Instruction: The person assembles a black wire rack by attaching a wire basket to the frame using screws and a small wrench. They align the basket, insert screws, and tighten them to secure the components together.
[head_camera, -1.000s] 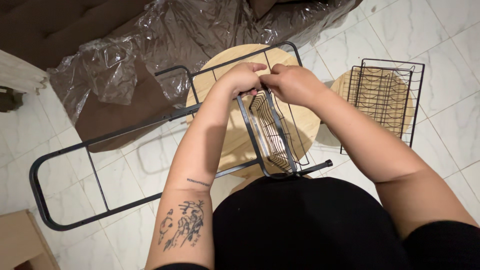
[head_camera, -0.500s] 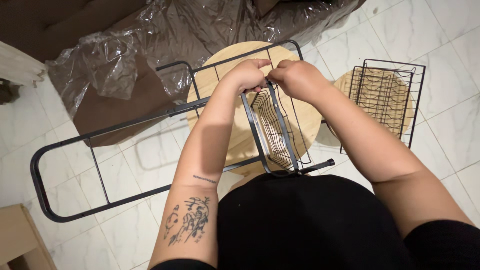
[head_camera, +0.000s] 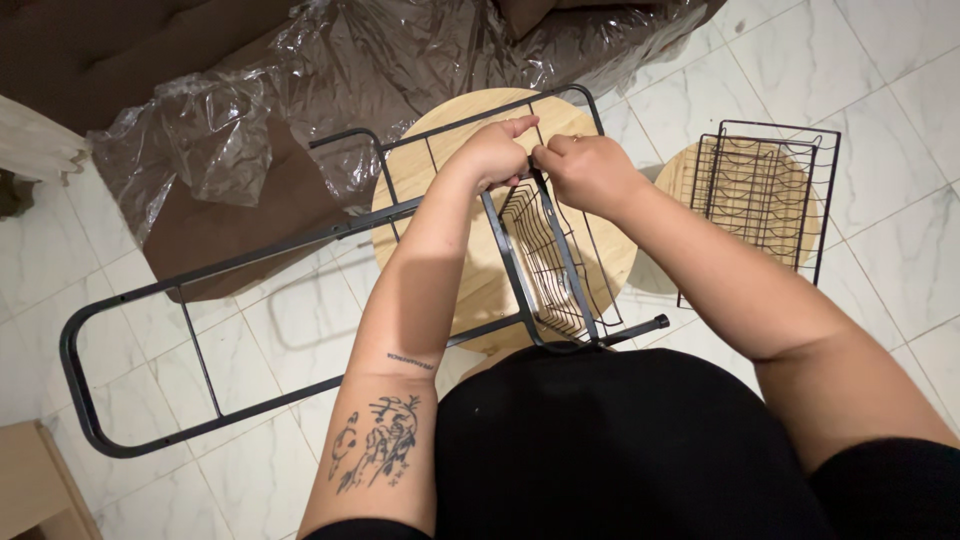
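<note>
A: Since the earlier frame, little has shifted: both hands remain at the far top edge of the wire basket (head_camera: 548, 262), and the left hand (head_camera: 493, 152) now shows its index finger stretched out toward the right rather than curled. View has drifted slightly; things on the floor lie as before.

B: Finger state?

A: Left hand: thumb and remaining fingers closed around the basket's upper rim, index extended. Right hand (head_camera: 583, 170): fingers curled together, pinching at the same rim, knuckles almost touching the left hand. What sits between the fingertips, cannot tell.

B: Basket position?

A: Standing on edge, narrow side up, on the round wooden stool (head_camera: 455, 190), between the two forearms. Its near end reaches the person's lap.

B: Frame?

A: Long black metal frame (head_camera: 190, 290) with rounded corners lies tilted across the stool; its left end rests on the white tiled floor (head_camera: 880, 70), its far right corner rises over the stool top. A black rod (head_camera: 640, 327) with a capped end pokes out to the right at the basket's near end.

B: Surroundings?

A: Second wire basket (head_camera: 765, 190) lying on a smaller wooden stool (head_camera: 678, 180), well apart to the right. Crumpled clear plastic wrap (head_camera: 300, 90) over brown cardboard (head_camera: 200, 230) beyond the frame.
</note>
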